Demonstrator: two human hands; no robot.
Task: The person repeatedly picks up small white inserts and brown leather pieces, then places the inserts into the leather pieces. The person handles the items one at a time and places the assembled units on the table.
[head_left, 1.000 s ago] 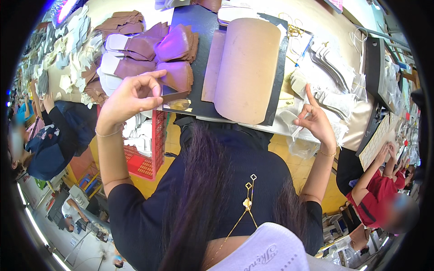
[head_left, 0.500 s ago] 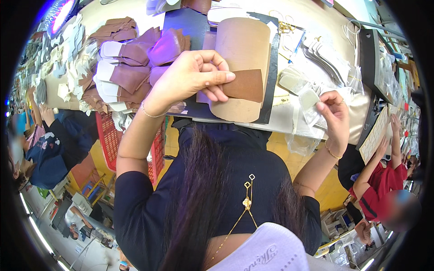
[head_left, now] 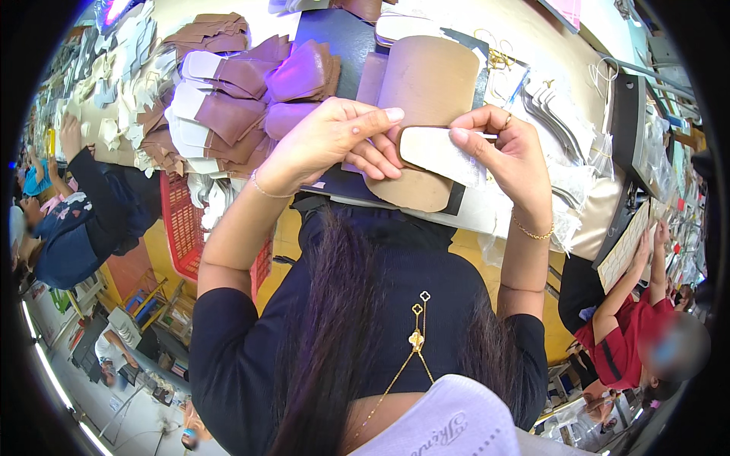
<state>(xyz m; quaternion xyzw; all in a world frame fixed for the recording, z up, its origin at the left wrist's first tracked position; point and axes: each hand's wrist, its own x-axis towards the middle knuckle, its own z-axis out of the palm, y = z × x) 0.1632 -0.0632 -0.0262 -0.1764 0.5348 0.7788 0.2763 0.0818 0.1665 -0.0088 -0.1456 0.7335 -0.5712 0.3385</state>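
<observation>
My right hand pinches a white tapered backing piece between thumb and fingers. The piece lies over a brown leather piece, whose rounded edge shows at its left end. Both are above a curved tan block. My left hand is at that left end, its thumb lifted and extended, its other fingers apart and loosely bent, the tips touching or nearly touching the brown edge.
Stacks of brown leather pieces with white ends lie to the left, pale scraps farther left. Curved grey-white pieces and clear plastic bags are at right. A red basket stands below the table edge. A person in red works at right.
My right hand has moved left, bringing the white piece from the right-hand pile over the brown leather piece. My left thumb has lifted off the brown piece.
</observation>
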